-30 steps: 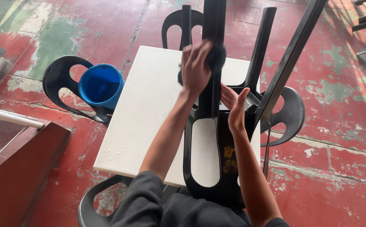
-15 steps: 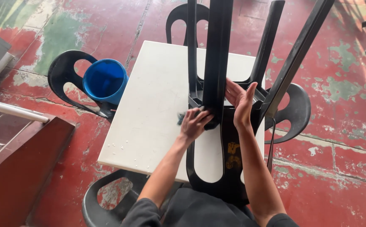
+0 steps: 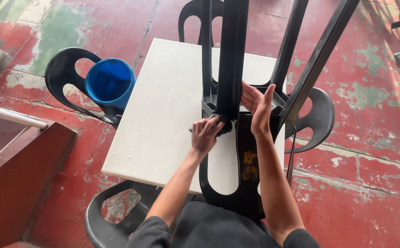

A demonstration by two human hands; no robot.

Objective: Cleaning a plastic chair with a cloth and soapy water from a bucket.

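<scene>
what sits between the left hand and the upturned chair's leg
Only a dark cloth: the left hand presses it against the base of the upturned black chair leg. The right hand lies open beside that leg.

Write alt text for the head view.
An upturned black plastic chair lies on a white table, legs up. The left hand presses a dark cloth at the base of one leg; the right hand braces beside it. A blue bucket sits on another chair.
</scene>
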